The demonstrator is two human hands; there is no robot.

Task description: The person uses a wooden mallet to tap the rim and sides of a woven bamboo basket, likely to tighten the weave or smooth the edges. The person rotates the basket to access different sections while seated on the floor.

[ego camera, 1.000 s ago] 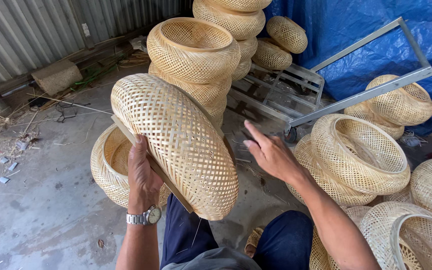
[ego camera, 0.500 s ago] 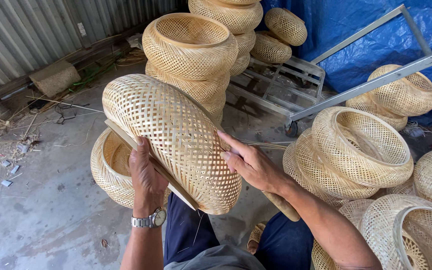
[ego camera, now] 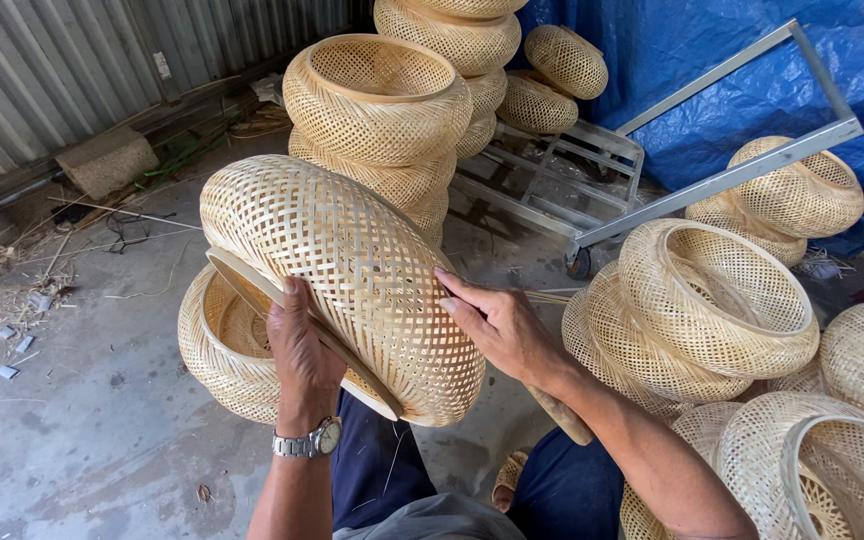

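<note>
At the centre of the frame you hold a pale straw-coloured woven bamboo basket (ego camera: 352,280) with an open criss-cross lattice. The tarpaulin (ego camera: 712,70) at upper right is bright blue, the corrugated wall (ego camera: 62,70) at upper left grey, your wristwatch (ego camera: 310,440) silver.

Daylight falls on a grey concrete floor (ego camera: 82,440) bounded by a corrugated metal wall (ego camera: 62,70) and blue tarpaulin (ego camera: 712,50).

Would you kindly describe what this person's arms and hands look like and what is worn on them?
Both forearms are bare, with no sleeves or gloves in view. The left hand has a silver metal wristwatch with a round pale dial and link bracelet. The right hand wears nothing visible; no rings show.
</note>
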